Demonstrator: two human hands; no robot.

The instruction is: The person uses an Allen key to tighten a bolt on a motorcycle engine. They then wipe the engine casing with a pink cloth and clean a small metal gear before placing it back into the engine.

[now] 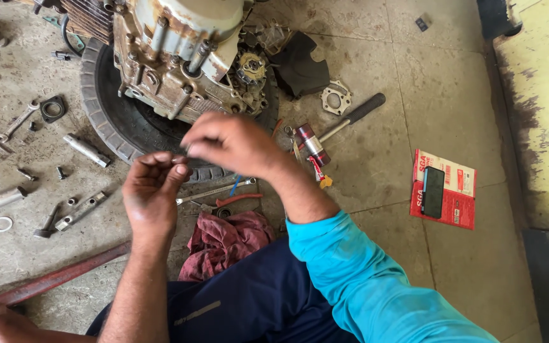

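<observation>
My left hand (152,185) and my right hand (231,143) meet in front of me, fingertips pinched together on a small metal part (182,156) that is mostly hidden by the fingers. Just behind them a worn engine block (179,63) with rusty studs rests on a black tyre (106,108). My right arm wears a turquoise sleeve; my left forearm is bare.
Sockets, bolts, a washer (2,223) and wrenches lie on the concrete floor at left. A hammer (335,130), a gasket (336,98), red-handled pliers (236,200), a spanner and a maroon rag (223,238) sit nearby. A phone on a red box (443,190) lies right. A red bar (46,282) crosses lower left.
</observation>
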